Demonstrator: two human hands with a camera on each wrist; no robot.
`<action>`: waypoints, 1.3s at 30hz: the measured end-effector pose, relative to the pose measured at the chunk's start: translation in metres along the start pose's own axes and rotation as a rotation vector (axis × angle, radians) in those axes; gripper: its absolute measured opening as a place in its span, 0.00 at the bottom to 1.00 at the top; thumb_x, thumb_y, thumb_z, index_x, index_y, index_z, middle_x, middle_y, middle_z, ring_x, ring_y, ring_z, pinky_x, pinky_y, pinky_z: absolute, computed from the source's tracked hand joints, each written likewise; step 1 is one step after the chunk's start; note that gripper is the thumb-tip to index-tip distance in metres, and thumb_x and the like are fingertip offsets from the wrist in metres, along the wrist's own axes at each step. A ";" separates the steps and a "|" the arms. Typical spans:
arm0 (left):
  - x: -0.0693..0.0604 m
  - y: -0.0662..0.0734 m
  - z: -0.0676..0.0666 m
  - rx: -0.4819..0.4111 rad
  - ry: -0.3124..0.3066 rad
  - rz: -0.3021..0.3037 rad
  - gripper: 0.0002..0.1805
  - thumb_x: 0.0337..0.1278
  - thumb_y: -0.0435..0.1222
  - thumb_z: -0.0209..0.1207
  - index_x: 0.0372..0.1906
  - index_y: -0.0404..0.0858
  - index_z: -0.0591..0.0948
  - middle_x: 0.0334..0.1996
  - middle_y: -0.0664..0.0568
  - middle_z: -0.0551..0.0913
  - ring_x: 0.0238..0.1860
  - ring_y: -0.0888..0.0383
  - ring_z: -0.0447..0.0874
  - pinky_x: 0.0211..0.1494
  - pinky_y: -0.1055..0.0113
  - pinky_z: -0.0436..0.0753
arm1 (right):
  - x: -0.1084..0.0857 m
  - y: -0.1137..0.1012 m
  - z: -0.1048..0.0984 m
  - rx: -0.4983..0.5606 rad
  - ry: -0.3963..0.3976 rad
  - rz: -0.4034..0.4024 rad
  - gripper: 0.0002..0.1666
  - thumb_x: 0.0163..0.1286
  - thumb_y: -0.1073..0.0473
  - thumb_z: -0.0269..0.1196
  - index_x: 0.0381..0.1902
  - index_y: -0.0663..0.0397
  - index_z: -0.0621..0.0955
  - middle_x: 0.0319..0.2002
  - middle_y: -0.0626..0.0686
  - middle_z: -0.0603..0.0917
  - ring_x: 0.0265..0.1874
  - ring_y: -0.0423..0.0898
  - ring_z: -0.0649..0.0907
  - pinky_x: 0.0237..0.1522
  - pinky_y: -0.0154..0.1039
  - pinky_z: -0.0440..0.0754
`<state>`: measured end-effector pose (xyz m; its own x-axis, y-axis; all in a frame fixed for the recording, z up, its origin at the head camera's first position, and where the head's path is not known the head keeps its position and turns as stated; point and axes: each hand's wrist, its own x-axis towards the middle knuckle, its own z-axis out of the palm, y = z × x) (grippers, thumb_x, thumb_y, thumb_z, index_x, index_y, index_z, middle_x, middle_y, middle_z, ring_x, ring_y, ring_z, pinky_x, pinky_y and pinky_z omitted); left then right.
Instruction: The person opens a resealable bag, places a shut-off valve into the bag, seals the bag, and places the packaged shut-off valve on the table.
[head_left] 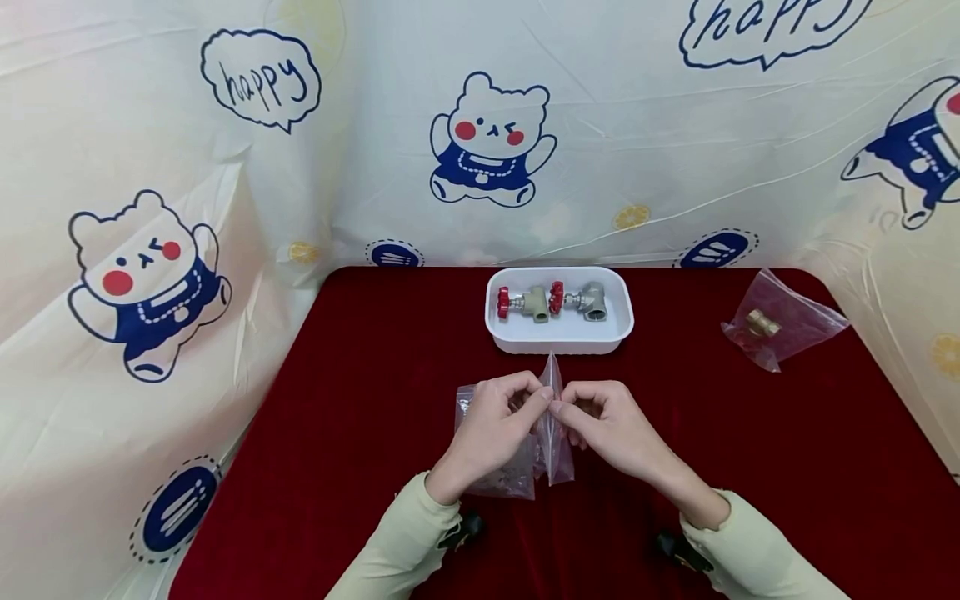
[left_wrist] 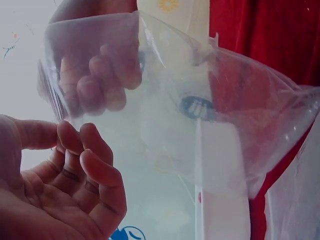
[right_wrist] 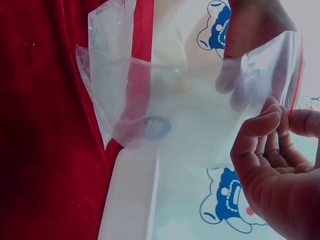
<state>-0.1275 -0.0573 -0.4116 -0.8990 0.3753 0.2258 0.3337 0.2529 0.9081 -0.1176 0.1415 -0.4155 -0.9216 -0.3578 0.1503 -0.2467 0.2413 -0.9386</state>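
Observation:
Both hands meet at the top edge of a clear plastic bag (head_left: pixel 552 450) in front of the white tray. The left hand (head_left: pixel 491 425) pinches that edge between thumb and fingers, as the left wrist view also shows with the bag (left_wrist: pixel 175 125) hanging from the left fingers (left_wrist: pixel 70 175). Opposite it, the right hand (head_left: pixel 618 429) pinches the same edge; in the right wrist view its fingers (right_wrist: pixel 275 145) hold the bag (right_wrist: pixel 190 100) near a red line. No contents are visible in the upper part of this bag.
Behind the hands stands a white tray (head_left: pixel 558 346) holding two red-handled valves (head_left: pixel 536 302) (head_left: pixel 592 300). Another clear bag (head_left: pixel 510 479) lies under the left hand. At the right, a bag (head_left: pixel 806 321) contains a brass fitting (head_left: pixel 762 323). Printed cloth surrounds the red table (head_left: pixel 360 375).

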 end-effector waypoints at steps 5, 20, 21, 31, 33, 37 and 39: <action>0.001 0.000 0.001 0.051 0.023 0.023 0.15 0.76 0.35 0.60 0.27 0.44 0.83 0.17 0.61 0.73 0.17 0.63 0.70 0.22 0.70 0.70 | -0.001 0.000 -0.002 -0.021 0.054 0.027 0.11 0.76 0.64 0.64 0.30 0.52 0.84 0.21 0.52 0.81 0.18 0.45 0.78 0.20 0.38 0.78; 0.002 0.006 0.003 0.177 0.085 0.050 0.15 0.73 0.36 0.61 0.25 0.47 0.81 0.17 0.63 0.70 0.18 0.62 0.68 0.22 0.70 0.67 | 0.001 -0.004 0.000 -0.014 0.128 0.034 0.06 0.74 0.61 0.67 0.34 0.54 0.88 0.28 0.49 0.86 0.20 0.43 0.80 0.22 0.34 0.77; 0.002 0.006 0.003 0.181 0.087 0.050 0.15 0.73 0.36 0.61 0.25 0.47 0.80 0.17 0.63 0.70 0.18 0.63 0.68 0.22 0.70 0.67 | 0.001 -0.004 -0.001 -0.019 0.134 0.042 0.07 0.74 0.61 0.68 0.34 0.53 0.88 0.27 0.49 0.85 0.20 0.42 0.79 0.22 0.34 0.76; 0.001 0.000 -0.005 0.234 0.126 0.046 0.17 0.70 0.34 0.63 0.22 0.50 0.78 0.15 0.65 0.70 0.15 0.66 0.67 0.19 0.70 0.66 | -0.003 0.002 -0.008 -0.048 0.155 0.077 0.06 0.74 0.61 0.69 0.35 0.53 0.88 0.23 0.49 0.82 0.19 0.42 0.78 0.21 0.35 0.76; 0.001 -0.001 -0.007 0.261 0.147 0.047 0.17 0.69 0.34 0.63 0.21 0.50 0.78 0.15 0.65 0.70 0.16 0.66 0.67 0.19 0.70 0.67 | -0.004 0.003 -0.010 -0.048 0.161 0.084 0.05 0.74 0.61 0.69 0.35 0.53 0.88 0.23 0.51 0.82 0.19 0.42 0.78 0.20 0.35 0.76; 0.001 0.001 -0.009 0.279 0.168 0.046 0.17 0.69 0.36 0.64 0.21 0.49 0.79 0.14 0.64 0.70 0.16 0.65 0.67 0.20 0.69 0.67 | -0.004 0.002 -0.012 -0.019 0.164 0.105 0.05 0.75 0.62 0.67 0.37 0.55 0.87 0.22 0.54 0.83 0.17 0.47 0.79 0.17 0.37 0.76; 0.000 0.002 -0.007 0.268 0.139 0.036 0.17 0.72 0.39 0.64 0.21 0.48 0.80 0.13 0.64 0.70 0.16 0.65 0.67 0.19 0.69 0.67 | -0.004 0.001 -0.011 0.016 0.155 0.110 0.04 0.76 0.63 0.66 0.38 0.57 0.86 0.22 0.54 0.83 0.16 0.50 0.79 0.16 0.40 0.77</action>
<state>-0.1287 -0.0635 -0.4070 -0.9093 0.2672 0.3191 0.4124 0.4749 0.7775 -0.1179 0.1530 -0.4131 -0.9782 -0.1864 0.0912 -0.1381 0.2568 -0.9565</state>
